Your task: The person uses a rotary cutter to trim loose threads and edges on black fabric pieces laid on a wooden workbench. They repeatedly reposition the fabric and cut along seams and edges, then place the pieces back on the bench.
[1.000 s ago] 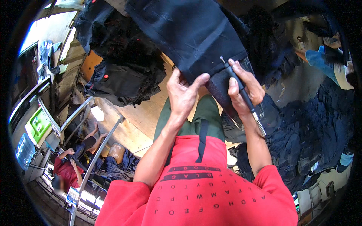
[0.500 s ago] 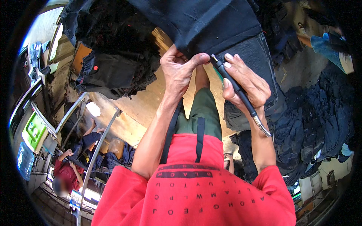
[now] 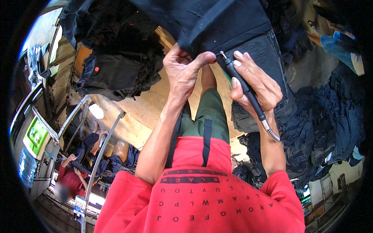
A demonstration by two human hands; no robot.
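Note:
Dark blue-black denim cloth [image 3: 217, 23], probably part of a garment, lies spread out at the top of the view. My left hand [image 3: 180, 75] pinches its near edge between thumb and curled fingers. In my right hand [image 3: 261, 85] is a slim black rotary tool handpiece [image 3: 244, 82], held like a pen. A spring-like metal sleeve sits at its rear end, beside my wrist. Its small pale tip points up at the cloth, just right of my left thumb; whether it touches the cloth I cannot tell. A worn black flat surface [image 3: 264, 56] lies under the cloth.
A stack of dark garments [image 3: 112, 72] stands at the left. Heaped dark clothes [image 3: 322, 120] fill the right side. At the lower left, beyond a metal rail [image 3: 105, 149], a person in a dark red shirt [image 3: 70, 176] handles dark cloth. Another person in blue denim [image 3: 336, 48] is at upper right.
My right hand and the handpiece have shifted slightly right, and the tip has moved up and a little away from my left thumb. My left hand keeps its pinch nearly unmoved.

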